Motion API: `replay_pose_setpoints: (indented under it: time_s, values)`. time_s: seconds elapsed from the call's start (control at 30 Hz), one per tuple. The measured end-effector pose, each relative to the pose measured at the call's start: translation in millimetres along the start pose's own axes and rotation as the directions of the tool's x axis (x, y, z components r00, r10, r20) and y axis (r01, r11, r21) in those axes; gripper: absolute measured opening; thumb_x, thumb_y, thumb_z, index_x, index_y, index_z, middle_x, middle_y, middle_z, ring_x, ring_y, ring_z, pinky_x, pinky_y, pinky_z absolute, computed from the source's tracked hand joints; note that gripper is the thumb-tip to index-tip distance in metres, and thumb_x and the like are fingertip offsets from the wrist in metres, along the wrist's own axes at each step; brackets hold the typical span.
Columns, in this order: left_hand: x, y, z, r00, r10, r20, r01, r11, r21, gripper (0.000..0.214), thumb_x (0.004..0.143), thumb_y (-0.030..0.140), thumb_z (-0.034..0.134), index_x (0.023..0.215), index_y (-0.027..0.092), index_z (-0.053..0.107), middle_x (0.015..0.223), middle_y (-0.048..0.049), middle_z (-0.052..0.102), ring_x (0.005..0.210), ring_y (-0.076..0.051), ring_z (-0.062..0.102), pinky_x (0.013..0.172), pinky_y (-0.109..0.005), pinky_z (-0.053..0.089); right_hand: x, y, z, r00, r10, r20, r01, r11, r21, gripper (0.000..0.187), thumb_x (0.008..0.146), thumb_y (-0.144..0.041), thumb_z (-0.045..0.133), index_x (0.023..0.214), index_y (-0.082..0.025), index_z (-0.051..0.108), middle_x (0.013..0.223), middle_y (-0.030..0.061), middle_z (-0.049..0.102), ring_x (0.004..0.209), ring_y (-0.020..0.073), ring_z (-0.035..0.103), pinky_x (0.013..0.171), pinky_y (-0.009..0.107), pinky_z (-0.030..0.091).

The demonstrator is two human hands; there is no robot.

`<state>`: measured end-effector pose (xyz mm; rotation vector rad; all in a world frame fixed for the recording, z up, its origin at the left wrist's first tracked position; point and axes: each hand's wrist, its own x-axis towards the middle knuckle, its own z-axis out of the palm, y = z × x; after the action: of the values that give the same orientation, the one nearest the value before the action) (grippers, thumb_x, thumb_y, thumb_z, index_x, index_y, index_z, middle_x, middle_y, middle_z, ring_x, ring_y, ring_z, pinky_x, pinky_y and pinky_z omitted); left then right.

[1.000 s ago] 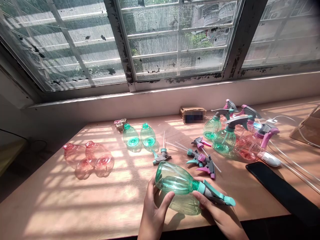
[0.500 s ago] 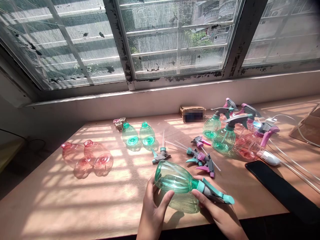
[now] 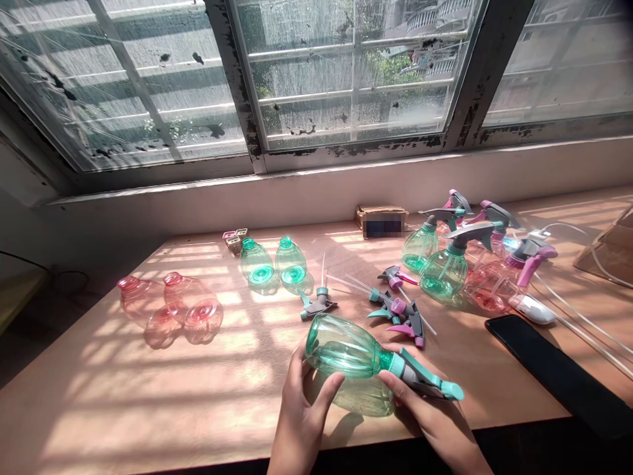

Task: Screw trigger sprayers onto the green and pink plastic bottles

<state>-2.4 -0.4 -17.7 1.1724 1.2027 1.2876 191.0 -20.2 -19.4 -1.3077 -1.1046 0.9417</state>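
A green transparent spray bottle (image 3: 343, 346) lies tilted on its side in the air above the table's front edge, its teal and grey trigger head (image 3: 425, 377) pointing right. My left hand (image 3: 310, 402) grips the bottle's body near the base. My right hand (image 3: 415, 402) is closed around the neck and collar, thumb in front, other fingers mostly hidden behind. Just beyond the bottle lies a loose teal spray head (image 3: 319, 303). Several more teal and pink spray heads (image 3: 403, 313) with thin tubes lie in a heap to its right.
Two green bottles (image 3: 291, 260) without heads stand farther back, two pink bottles (image 3: 195, 307) to the left. Assembled spray bottles (image 3: 444, 274) cluster at the right, near a white mouse (image 3: 535, 309), cables and a black phone (image 3: 548, 369). A small cardboard box (image 3: 380, 222) sits by the wall.
The view has shifted very slightly. Both hands keep the same hold on the green spray bottle, and nothing on the table has moved visibly.
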Motion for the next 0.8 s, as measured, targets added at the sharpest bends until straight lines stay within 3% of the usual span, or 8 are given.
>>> replay_pose_setpoints:
  time_s: [0.17,0.3,0.5,0.7,0.8]
  values:
    - [-0.5,5.0,1.2,1.000,0.004,0.006,-0.004,1.000,0.001,0.066,0.087,0.049,0.077,0.144,0.023,0.055,0.140,-0.0144,0.069,0.133,-0.034,0.064,0.111,-0.045,0.050,1.4,-0.5,-4.3,0.996,0.065,0.063,-0.067,0.997,0.035,0.043,0.085,-0.061,0.081,0.109,-0.025,0.076,0.095,0.0035,0.076,0.097,0.0302,0.071,0.086,0.036,0.058]
    - [-0.3,5.1,0.7,1.000,-0.002,-0.003,0.002,1.000,0.015,0.069,0.086,0.049,0.077,0.146,0.023,0.053,0.139,-0.0147,0.069,0.132,-0.035,0.065,0.113,-0.047,0.049,1.0,0.5,-4.7,0.998,0.049,0.039,-0.050,0.999,0.012,0.043,0.086,-0.060,0.080,0.113,-0.027,0.075,0.100,0.0025,0.078,0.105,0.0298,0.071,0.097,0.035,0.054]
    - [-0.4,5.2,0.5,1.000,-0.001,0.011,0.001,1.000,0.000,0.068,0.087,0.048,0.077,0.147,0.024,0.053,0.140,-0.0142,0.068,0.132,-0.034,0.064,0.113,-0.047,0.049,-0.5,1.1,-3.3,0.997,0.068,0.022,-0.068,0.998,-0.005,0.046,0.084,-0.063,0.080,0.112,-0.027,0.075,0.097,0.0006,0.078,0.092,0.0270,0.071,0.091,0.032,0.055]
    - [-0.5,5.0,0.7,1.000,-0.004,0.006,0.004,1.000,-0.004,0.069,0.088,0.049,0.077,0.148,0.025,0.053,0.138,-0.0136,0.070,0.131,-0.034,0.065,0.113,-0.048,0.049,1.8,2.5,-4.8,0.997,0.042,0.058,-0.042,0.999,0.002,0.042,0.087,-0.059,0.078,0.114,-0.028,0.074,0.105,0.0017,0.079,0.108,0.0315,0.070,0.097,0.036,0.052]
    - [-0.4,3.9,0.3,1.000,-0.002,0.007,0.002,1.000,-0.005,0.068,0.088,0.049,0.077,0.147,0.025,0.053,0.137,-0.0135,0.070,0.130,-0.034,0.066,0.113,-0.047,0.049,2.9,3.6,-7.3,0.993,0.055,0.109,-0.054,0.998,-0.012,0.041,0.088,-0.059,0.077,0.116,-0.029,0.074,0.106,0.0013,0.079,0.105,0.0311,0.072,0.098,0.037,0.053]
